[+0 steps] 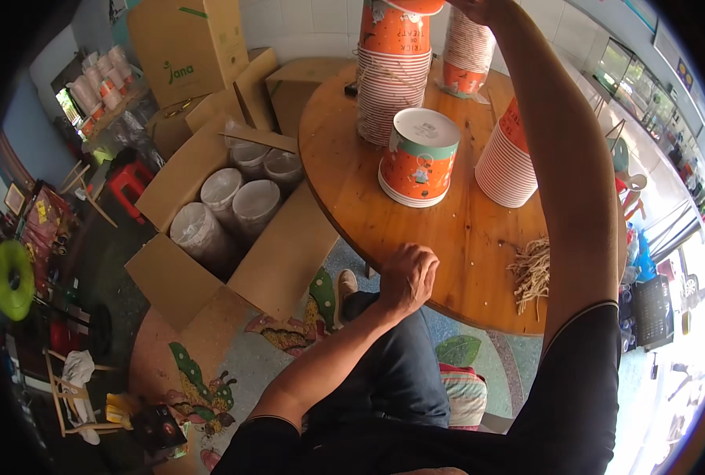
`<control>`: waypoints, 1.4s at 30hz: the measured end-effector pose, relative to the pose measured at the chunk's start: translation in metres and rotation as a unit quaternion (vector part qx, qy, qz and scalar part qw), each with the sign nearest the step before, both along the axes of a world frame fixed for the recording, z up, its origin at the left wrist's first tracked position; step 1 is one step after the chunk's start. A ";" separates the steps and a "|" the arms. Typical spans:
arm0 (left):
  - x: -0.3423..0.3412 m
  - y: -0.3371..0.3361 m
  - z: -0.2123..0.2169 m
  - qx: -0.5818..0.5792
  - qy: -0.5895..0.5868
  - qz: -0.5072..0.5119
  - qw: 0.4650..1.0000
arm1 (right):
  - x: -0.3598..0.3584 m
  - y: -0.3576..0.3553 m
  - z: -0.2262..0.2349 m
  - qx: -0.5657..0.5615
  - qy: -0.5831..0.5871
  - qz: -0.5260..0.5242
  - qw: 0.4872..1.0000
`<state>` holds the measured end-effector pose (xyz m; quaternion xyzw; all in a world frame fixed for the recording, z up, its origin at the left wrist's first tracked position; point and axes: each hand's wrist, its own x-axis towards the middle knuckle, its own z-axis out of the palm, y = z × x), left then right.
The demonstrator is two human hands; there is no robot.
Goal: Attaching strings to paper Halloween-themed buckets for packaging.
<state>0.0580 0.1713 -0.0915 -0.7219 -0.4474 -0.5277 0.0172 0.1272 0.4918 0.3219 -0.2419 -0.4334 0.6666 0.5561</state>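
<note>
Hands, two, well apart. Left hand (409, 277): fingers curled into a loose fist, at the near edge of the round wooden worktop (471, 257). Right hand (479, 9): raised beside the top of the tall bucket stack (394, 91), partly cut off; grip cannot be told. Orange bucket (420, 170), single: upside down, just beside that stack. Short bucket stack (505, 170): to its right. Pale strings (531, 273): bunched at worktop's right. Cardboard box (285, 249): open, left, holding wrapped stacks (222, 190).
</note>
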 end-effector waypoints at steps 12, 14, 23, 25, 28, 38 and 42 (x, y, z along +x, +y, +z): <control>-0.001 0.003 0.004 -0.025 0.021 -0.006 0.999 | -0.036 0.057 -0.035 0.176 -0.296 -0.172 0.923; -0.015 -0.003 0.001 -0.039 0.026 0.014 0.999 | -0.047 0.041 -0.028 0.214 -0.268 -0.058 0.938; 0.004 0.007 0.005 -0.028 0.020 -0.018 0.999 | -0.030 0.100 -0.106 0.163 -0.474 -0.164 0.850; -0.018 -0.002 0.000 -0.044 0.031 0.013 0.998 | -0.068 0.041 -0.129 0.204 -0.510 -0.181 0.816; -0.003 0.002 0.006 -0.032 0.026 -0.010 0.999 | -0.025 0.028 -0.125 0.198 -0.589 -0.285 0.730; 0.001 0.005 0.004 -0.027 0.008 -0.013 1.000 | -0.039 0.010 -0.058 0.558 -0.483 -0.452 0.501; 0.003 0.003 0.008 -0.019 0.015 -0.008 1.000 | -0.043 0.021 -0.049 0.538 -0.558 -0.247 0.582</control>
